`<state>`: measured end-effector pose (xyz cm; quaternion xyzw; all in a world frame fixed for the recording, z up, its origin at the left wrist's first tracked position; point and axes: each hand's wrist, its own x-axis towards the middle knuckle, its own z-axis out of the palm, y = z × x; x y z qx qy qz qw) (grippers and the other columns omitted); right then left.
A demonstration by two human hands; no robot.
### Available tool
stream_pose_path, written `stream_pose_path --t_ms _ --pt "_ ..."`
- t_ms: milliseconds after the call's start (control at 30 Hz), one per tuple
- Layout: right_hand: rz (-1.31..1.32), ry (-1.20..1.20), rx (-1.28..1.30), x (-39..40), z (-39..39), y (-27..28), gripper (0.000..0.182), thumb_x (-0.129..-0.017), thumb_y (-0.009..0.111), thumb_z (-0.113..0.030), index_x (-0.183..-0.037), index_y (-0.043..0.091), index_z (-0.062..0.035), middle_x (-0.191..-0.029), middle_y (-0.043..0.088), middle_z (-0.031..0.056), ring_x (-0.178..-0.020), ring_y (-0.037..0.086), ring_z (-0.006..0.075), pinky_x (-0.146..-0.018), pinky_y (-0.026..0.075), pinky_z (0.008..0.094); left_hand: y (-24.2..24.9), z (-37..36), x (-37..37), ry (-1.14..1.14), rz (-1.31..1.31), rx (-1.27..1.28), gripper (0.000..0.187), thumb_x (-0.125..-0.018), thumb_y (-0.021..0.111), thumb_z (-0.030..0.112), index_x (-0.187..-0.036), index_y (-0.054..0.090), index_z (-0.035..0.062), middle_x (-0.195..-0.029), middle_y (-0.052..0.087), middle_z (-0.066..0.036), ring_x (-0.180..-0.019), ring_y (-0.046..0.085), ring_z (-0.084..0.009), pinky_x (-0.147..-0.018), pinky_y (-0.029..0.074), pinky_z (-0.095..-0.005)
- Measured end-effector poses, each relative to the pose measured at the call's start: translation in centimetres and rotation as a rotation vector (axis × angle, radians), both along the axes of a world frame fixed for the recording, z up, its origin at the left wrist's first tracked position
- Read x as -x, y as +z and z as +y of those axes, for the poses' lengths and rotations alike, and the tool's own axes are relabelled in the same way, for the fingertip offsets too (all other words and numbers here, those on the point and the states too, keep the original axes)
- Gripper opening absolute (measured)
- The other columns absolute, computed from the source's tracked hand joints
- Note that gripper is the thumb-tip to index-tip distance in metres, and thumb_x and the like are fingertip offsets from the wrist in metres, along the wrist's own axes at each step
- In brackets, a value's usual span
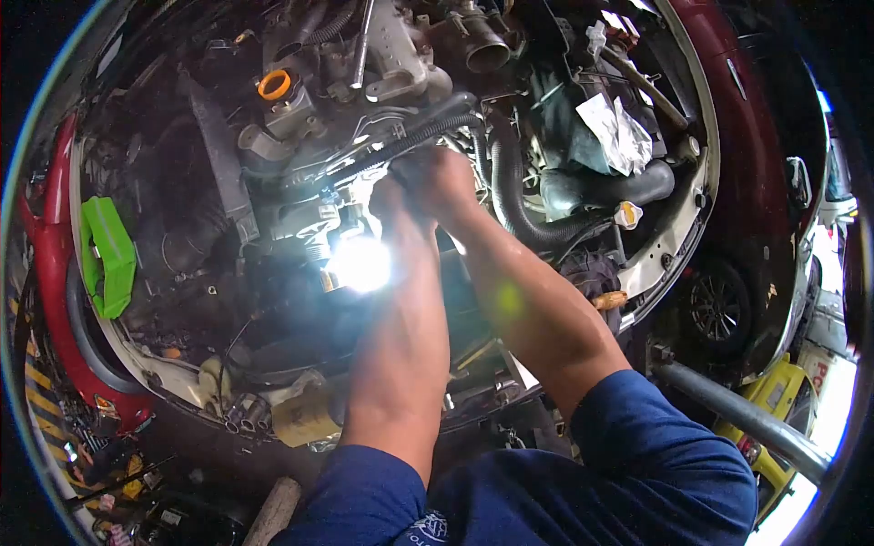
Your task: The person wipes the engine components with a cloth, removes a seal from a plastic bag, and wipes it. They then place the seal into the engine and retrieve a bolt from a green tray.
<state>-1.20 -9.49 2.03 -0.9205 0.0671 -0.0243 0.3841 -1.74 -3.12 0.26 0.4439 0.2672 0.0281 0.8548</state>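
Both my hands reach deep into an engine bay, close together beneath a black corrugated hose [405, 146]. My right hand [451, 187] is closed like a fist beside the engine; whatever lies in it is hidden. My left hand [390, 198] is just to its left, partly covered and washed out by glare, so its fingers do not show. A very bright work light [360, 264] shines right beside my left forearm, next to metal engine parts [319, 218].
An orange-rimmed filler opening [274, 85] stands at the upper left. A bright green object [107, 257] rests on the left fender. Crumpled white paper [614, 132] lies at the right, above a thick black hose [510, 182]. A yellow cap [627, 214] and a wooden-looking handle [610, 299] are nearby.
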Motion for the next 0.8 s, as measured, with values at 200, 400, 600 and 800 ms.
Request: stream_pose_path --t_ms 200,400,600,800 --pt "0.310 -0.137 -0.384 0.0 -1.8 -1.1 0.033 -0.078 0.072 -0.026 -0.103 0.070 -0.0038 -0.088 0.071 0.0126 -0.077 0.066 0.0188 -0.072 0.052 0.0339 -5.2 1.1 -0.9 -0.380 0.069 -1.641 0.034 -0.073 0.071 0.024 -0.099 0.063 0.0037 -0.090 0.066 -0.012 -0.080 0.066 -0.0263 -0.069 0.054 -0.0371" --pt "0.121 -0.132 -0.219 0.5 0.0 2.1 0.031 -0.076 0.073 -0.029 -0.097 0.072 -0.0065 -0.089 0.071 0.0118 -0.077 0.066 0.0228 -0.072 0.051 0.0341 -6.3 2.9 -2.5 -0.127 0.173 0.465 0.045 -0.090 0.042 0.033 -0.117 0.052 -0.0014 -0.114 0.060 -0.017 -0.102 0.059 -0.0321 -0.092 0.047 -0.0422" --pt "0.194 -0.171 -0.596 0.7 -1.6 1.8 0.045 -0.075 0.075 -0.038 -0.096 0.069 0.0013 -0.085 0.070 0.0121 -0.076 0.065 0.0185 -0.070 0.050 0.0316 -7.2 1.0 -0.1 -0.238 -0.024 -1.055 0.033 -0.087 0.051 0.026 -0.106 0.058 0.0004 -0.101 0.061 -0.015 -0.091 0.061 -0.0280 -0.077 0.051 -0.0396" --pt "0.350 -0.224 -0.490 0.9 -1.1 3.5 0.047 -0.077 0.074 -0.042 -0.095 0.070 0.0009 -0.088 0.071 0.0121 -0.079 0.066 0.0201 -0.071 0.051 0.0335 1.2 -0.7 -0.1 0.155 0.168 0.101 0.030 -0.090 0.047 0.026 -0.101 0.062 0.0011 -0.090 0.061 -0.014 -0.076 0.061 -0.0251 -0.064 0.053 -0.0393"
